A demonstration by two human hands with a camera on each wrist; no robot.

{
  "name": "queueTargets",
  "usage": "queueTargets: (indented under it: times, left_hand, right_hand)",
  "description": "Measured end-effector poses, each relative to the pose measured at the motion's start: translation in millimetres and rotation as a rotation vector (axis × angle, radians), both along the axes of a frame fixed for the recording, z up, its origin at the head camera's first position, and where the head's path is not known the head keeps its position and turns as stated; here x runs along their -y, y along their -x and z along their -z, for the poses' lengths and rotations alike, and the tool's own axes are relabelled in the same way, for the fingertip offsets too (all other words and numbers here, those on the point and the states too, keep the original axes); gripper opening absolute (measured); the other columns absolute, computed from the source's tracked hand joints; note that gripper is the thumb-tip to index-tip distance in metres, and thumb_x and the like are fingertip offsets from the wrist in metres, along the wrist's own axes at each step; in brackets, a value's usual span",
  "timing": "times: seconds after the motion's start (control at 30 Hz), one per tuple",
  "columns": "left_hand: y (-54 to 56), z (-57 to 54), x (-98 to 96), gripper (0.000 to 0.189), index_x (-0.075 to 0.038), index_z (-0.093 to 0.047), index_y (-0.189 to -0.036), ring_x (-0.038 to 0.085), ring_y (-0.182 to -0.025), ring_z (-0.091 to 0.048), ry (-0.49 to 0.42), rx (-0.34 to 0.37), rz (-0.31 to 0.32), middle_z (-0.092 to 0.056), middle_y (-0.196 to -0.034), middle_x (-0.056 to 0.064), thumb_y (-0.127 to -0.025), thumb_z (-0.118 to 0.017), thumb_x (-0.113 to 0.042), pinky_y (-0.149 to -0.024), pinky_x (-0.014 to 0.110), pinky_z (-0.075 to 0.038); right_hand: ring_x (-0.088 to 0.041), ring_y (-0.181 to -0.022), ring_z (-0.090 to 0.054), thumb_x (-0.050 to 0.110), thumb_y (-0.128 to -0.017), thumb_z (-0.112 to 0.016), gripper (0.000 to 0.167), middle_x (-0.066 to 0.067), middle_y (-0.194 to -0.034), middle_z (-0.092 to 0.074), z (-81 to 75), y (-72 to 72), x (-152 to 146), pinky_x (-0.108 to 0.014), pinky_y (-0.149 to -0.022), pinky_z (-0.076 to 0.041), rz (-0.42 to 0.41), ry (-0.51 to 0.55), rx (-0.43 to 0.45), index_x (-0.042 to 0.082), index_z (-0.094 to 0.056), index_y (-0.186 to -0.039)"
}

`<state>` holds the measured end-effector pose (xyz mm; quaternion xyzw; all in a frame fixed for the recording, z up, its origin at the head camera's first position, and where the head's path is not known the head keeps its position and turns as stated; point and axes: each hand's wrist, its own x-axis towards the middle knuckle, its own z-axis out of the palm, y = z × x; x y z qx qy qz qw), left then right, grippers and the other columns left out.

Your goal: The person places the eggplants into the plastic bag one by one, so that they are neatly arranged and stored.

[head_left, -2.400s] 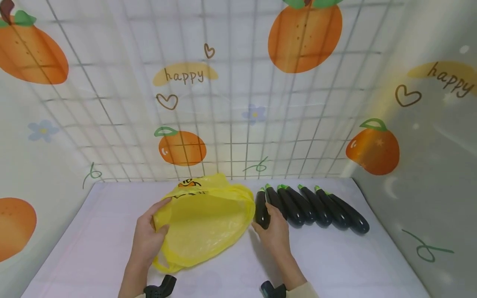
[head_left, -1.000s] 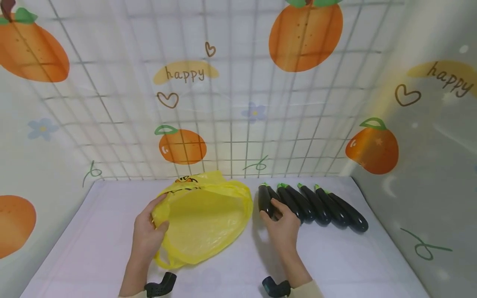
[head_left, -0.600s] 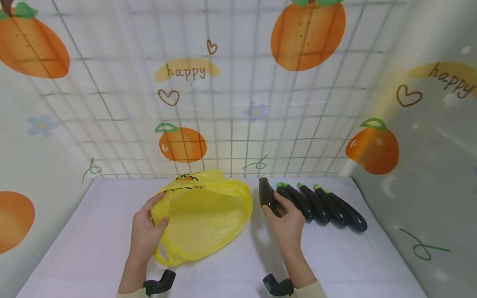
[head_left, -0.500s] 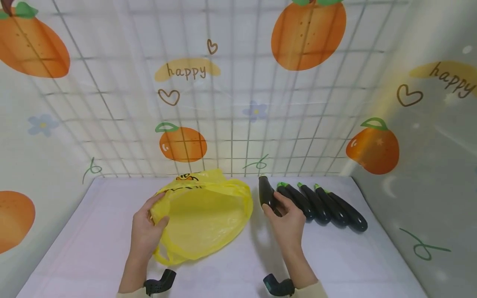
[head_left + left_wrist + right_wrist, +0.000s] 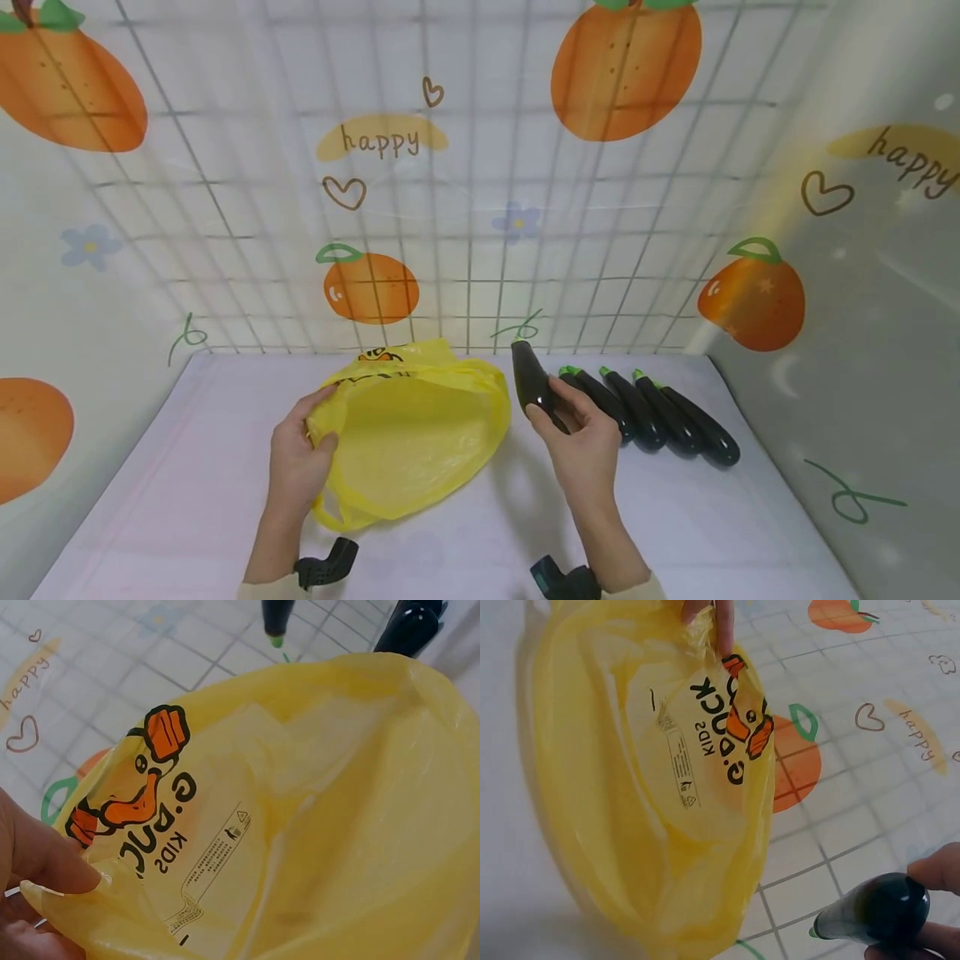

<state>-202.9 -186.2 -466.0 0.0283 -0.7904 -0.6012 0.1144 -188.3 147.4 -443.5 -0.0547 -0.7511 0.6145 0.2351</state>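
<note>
At two o'clock from the yellow bag (image 5: pixel 423 437), the right hand (image 5: pixel 587 450) pinched an eggplant (image 5: pixel 528 375) while the left hand (image 5: pixel 296 458) gripped the bag, a loading step, probably, calling next for an eight-o'clock carry.

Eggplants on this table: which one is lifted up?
The eggplant nearest the yellow bag, held in the right hand; the other eggplants lie in a row on the table.

My right-wrist feed cuts off the right hand (image 5: pixel 937 871) at four o'clock; I can't read the tiny lettering (image 5: pixel 680 769) on the yellow G.Duck plastic bag (image 5: pixel 630 847).
</note>
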Motion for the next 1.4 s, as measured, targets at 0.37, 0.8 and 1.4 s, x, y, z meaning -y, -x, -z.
queueTargets:
  times: [0.37, 0.8, 1.4]
  left_hand:
    - [2.1, 4.2, 1.1, 0.068, -0.011, -0.057, -0.149, 0.025, -0.143, -0.044, -0.004, 0.002, 0.004, -0.047, -0.159, 0.007, -0.088, -0.052, 0.017, -0.116, 0.047, -0.042]
    - [-0.2, 4.9, 3.4, 0.071, -0.014, -0.055, -0.151, 0.021, -0.144, -0.043, -0.011, 0.017, 0.005, -0.044, -0.161, 0.003, -0.088, -0.05, 0.017, -0.114, 0.041, -0.042]
    - [2.7, 3.3, 0.9, 0.072, -0.011, -0.055, -0.151, 0.022, -0.143, -0.045, -0.006, -0.039, 0.022, -0.047, -0.16, 0.004, -0.086, -0.049, 0.019, -0.105, 0.018, -0.043]
  right_hand:
    - [-0.026, -0.123, -0.068, 0.001, -0.087, -0.084, 0.048, -0.007, -0.135, -0.069, -11.4, -5.9, 15, -0.023, -0.097, -0.052, -0.044, 0.015, -0.015, 0.007, -0.072, -0.133]
    - [-0.019, -0.126, -0.065, -0.006, -0.084, -0.083, 0.049, -0.003, -0.134, -0.07, -13.5, -10.3, 32, -0.025, -0.101, -0.052, -0.194, 0.057, -0.11, 0.007, -0.073, -0.131]
    - [-0.024, -0.124, -0.065, -0.008, -0.083, -0.083, 0.051, -0.005, -0.132, -0.07, -7.3, -14.7, 61, -0.033, -0.103, -0.054, -0.395, 0.126, -0.131, 0.005, -0.073, -0.131]
